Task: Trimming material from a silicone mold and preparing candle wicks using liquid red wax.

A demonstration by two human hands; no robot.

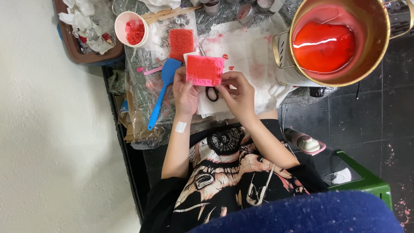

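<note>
Both my hands hold a pink rectangular silicone mould (204, 70) filled with red material, just above the table. My left hand (185, 92) grips its lower left edge. My right hand (239, 92) pinches its lower right corner. Under the hands, black-handled scissors (211, 93) lie on stained white paper (252, 56). A blue spatula (161, 92) lies left of my left hand, its blade next to the mould. A second red textured mould (180, 43) lies just beyond the held one.
A large brass pot (375, 47) of glossy red liquid stands at the far right. A white cup (131, 29) of red crumbs and a brown tray (86, 51) of white scraps sit at the far left. A green stool (366, 181) stands on the dark floor.
</note>
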